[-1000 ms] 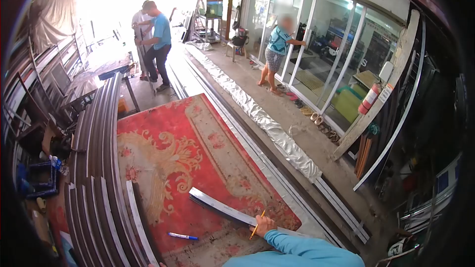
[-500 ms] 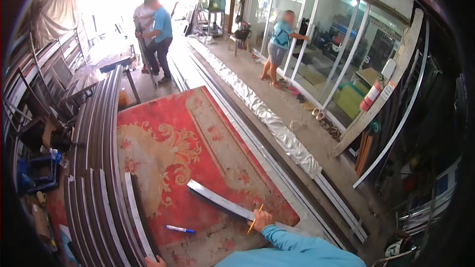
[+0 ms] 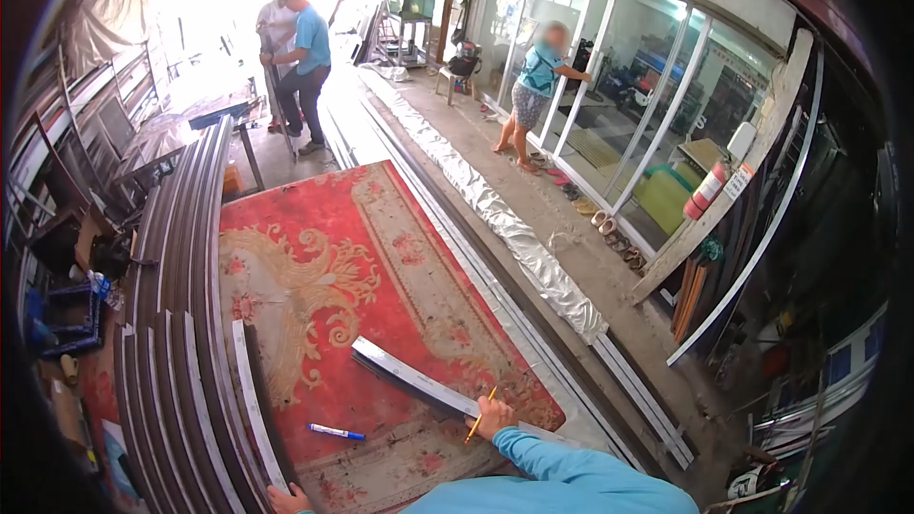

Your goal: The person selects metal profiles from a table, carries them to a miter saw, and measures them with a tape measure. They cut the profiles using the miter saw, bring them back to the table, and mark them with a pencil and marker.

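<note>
My right hand point(image 3: 495, 417) is closed around a yellow pencil point(image 3: 492, 394) and the near end of a short metal profile point(image 3: 409, 373). That profile has a pale top face and a darker side, and it slants across a red patterned carpet point(image 3: 314, 200) on the work surface. At the bottom edge, my left hand point(image 3: 288, 498), partly cut off, grips the near end of another metal profile point(image 3: 251, 398) beside the stacked lengths. Between the two hands lies a blue and white marker point(image 3: 336, 431).
Several long brown profiles point(image 3: 181, 228) are stacked on the left. A silver-wrapped bundle point(image 3: 505, 228) and long metal bars run along the right. Two people point(image 3: 309, 48) stand at the far end, and another person point(image 3: 539, 76) is at the glass sliding doors point(image 3: 628, 86).
The whole view has shifted slightly, so things sit a little further left and higher. More of the short profile's dark side shows. Both hands keep their holds.
</note>
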Available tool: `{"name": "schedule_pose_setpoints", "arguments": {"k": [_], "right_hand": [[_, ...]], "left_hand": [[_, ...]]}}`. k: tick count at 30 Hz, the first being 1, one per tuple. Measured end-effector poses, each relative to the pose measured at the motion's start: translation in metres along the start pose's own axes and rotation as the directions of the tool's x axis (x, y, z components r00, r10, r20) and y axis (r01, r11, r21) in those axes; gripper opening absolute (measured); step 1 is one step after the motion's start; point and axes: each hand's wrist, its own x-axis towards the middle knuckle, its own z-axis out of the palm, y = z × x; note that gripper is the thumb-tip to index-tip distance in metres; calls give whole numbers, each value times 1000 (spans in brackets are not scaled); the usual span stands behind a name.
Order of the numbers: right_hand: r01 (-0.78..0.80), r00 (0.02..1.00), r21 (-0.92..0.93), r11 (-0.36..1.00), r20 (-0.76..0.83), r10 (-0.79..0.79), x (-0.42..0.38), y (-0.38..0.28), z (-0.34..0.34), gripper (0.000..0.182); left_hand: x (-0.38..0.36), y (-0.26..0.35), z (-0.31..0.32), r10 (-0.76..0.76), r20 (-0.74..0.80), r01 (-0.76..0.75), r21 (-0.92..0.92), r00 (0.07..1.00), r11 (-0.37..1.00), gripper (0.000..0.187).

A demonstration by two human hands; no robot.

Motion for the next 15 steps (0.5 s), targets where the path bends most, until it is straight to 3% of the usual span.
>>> {"name": "schedule_pose_setpoints", "arguments": {"k": [9, 11, 15], "right_hand": [[-5, 1000, 5, 1000, 2, 5, 0, -1, -3, 46], [-4, 1000, 5, 1000, 5, 4, 1, -2, -3, 46], [1, 1000, 4, 1000, 9, -1, 0, -2, -5, 46]], "left_hand": [[3, -6, 11, 56, -85, -57, -10, 995, 998, 62], [4, -3, 6, -3, 48, 3, -6, 999, 1000, 63], [-3, 2, -5, 22, -27, -22, -10, 999, 1000, 61]]}}
